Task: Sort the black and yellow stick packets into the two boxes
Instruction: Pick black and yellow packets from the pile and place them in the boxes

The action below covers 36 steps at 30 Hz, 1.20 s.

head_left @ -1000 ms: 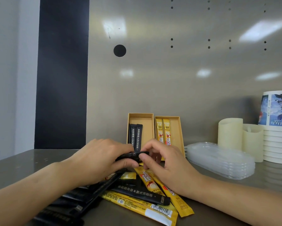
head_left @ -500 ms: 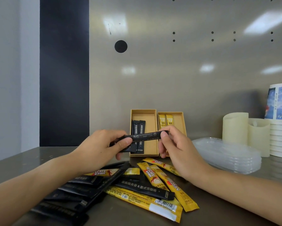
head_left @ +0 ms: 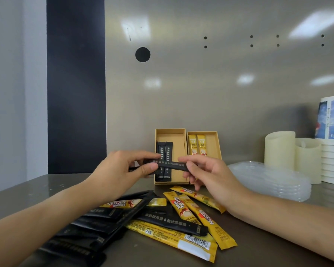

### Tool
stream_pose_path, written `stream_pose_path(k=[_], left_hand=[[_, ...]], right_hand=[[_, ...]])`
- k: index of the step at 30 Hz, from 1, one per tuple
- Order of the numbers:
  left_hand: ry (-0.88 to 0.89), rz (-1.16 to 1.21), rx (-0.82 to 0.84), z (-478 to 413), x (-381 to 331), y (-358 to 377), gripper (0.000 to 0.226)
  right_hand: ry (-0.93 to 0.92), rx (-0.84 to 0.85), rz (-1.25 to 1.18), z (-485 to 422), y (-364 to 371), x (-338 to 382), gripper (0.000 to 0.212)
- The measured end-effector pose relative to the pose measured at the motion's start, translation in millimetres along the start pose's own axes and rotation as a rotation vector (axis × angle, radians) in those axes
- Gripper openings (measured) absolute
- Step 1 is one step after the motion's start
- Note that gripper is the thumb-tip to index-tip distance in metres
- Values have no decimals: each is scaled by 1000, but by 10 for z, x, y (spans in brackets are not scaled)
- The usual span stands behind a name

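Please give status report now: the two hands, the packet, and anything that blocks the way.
Left hand and right hand both pinch one black packet, level, in front of the left box. Nothing blocks it.

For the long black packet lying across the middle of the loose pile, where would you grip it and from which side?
Grip the long black packet near its right end, coming from above. That end lies on top of the yellow packets with nothing over it; its left end is tucked under another black packet. It lies flat, so pinch its long edges. Both hands currently hold a different packet.
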<state>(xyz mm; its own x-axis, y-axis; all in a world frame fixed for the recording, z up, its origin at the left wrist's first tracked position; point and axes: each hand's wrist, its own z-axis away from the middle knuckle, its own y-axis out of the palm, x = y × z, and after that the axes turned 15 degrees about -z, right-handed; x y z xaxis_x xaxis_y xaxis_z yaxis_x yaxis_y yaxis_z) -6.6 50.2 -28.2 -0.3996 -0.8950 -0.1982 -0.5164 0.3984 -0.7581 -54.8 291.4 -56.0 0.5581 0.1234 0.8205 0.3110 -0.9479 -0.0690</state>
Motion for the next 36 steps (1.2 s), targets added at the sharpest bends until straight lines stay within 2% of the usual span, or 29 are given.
stream_pose_path(k=[3, 8, 11, 16, 19, 23, 27, 32, 36], left_hand=[[-19, 87, -59, -28, -88, -2, 27], [-129, 300, -163, -74, -88, -56, 14], [-133, 331, -127, -57, -94, -57, 21], [-91, 464, -37, -31, -123, -54, 19], [-57, 424, -31, -19, -160, -73, 29], [-45, 384, -50, -23, -169, -54, 27], [-43, 307, -62, -41, -173, -23, 26], [-99, 328, 48, -40, -162, -3, 43], [-60, 341, 6, -13, -237, -32, 35]], right_hand=[[-47, 14, 95, 7, 1, -3, 30], [-46, 180, 165, 40, 31, 28, 32], [-45, 206, 183, 38, 31, 27, 29], [-43, 201, 167, 26, 5, 3, 25], [-8, 286, 160, 39, 19, -7, 28], [20, 364, 132, 45, 18, 16, 23], [71, 354, 105, 37, 30, 27, 23], [57, 325, 200, 38, 43, 34, 26], [40, 388, 302, 69, 68, 71, 17]])
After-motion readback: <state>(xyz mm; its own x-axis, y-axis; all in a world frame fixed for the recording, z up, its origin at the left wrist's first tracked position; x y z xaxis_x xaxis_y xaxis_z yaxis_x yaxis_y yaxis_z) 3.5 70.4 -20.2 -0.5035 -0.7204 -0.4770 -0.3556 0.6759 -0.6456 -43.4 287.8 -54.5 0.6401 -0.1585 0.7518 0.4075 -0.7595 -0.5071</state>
